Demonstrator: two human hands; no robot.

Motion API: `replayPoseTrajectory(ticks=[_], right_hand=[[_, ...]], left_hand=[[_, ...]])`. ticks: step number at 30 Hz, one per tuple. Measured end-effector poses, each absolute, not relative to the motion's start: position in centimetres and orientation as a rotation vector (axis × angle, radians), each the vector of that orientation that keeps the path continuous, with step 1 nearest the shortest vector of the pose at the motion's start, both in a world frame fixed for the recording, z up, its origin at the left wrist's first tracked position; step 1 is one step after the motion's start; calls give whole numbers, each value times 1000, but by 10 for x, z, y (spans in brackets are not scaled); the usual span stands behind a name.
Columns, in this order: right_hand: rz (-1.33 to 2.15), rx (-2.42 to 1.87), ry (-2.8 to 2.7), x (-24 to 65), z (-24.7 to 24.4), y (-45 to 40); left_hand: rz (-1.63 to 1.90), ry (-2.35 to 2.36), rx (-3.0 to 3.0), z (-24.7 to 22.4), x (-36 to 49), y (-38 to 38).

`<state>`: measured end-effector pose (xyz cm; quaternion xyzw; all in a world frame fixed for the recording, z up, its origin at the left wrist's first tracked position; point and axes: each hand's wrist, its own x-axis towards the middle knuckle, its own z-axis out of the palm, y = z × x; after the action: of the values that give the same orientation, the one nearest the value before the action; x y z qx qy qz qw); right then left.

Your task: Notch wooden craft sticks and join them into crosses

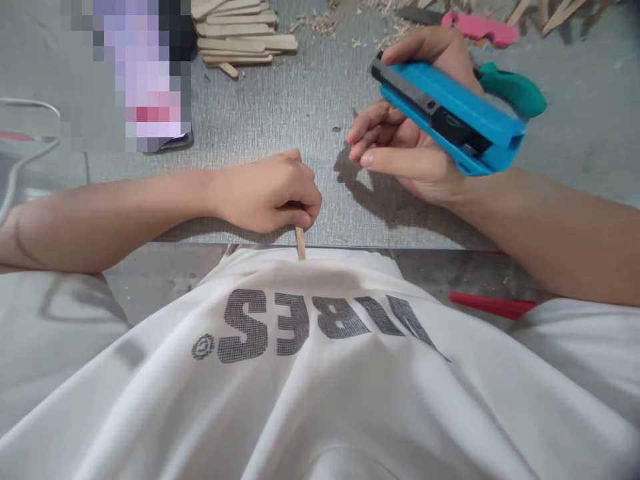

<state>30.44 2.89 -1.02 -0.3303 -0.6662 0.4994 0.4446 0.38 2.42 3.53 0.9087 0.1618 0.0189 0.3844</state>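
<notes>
My left hand (273,193) is curled closed at the table's near edge. Its thumb and fingers pinch a narrow wooden stick (301,244), whose lower end points toward my shirt; the rest is hidden in the fist. To the right, my right hand (415,143) is turned partly palm up above the table, with a blue utility knife (450,100) lodged across it. The knife has a metal rail and a black slider. My index finger runs behind its far end, while the thumb and other fingers curl loosely below. Whether any blade sticks out is unclear.
Flat wooden craft sticks (235,30) lie piled at the back. Wood shavings (325,23) are scattered beside them. A pink cutter (480,29) and a teal-handled tool (515,90) lie at the back right. A blurred-out object (145,73) and a white cable (15,177) are left.
</notes>
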Motion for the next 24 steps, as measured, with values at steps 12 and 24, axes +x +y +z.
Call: replayPoseTrajectory(ticks=[12,24], right_hand=[[935,-611,-1985,313,-5,35],[405,-1172,-2284,313,9,20]], left_hand=[[106,378,2291,31,1,26],[108,354,2294,29,0,26]])
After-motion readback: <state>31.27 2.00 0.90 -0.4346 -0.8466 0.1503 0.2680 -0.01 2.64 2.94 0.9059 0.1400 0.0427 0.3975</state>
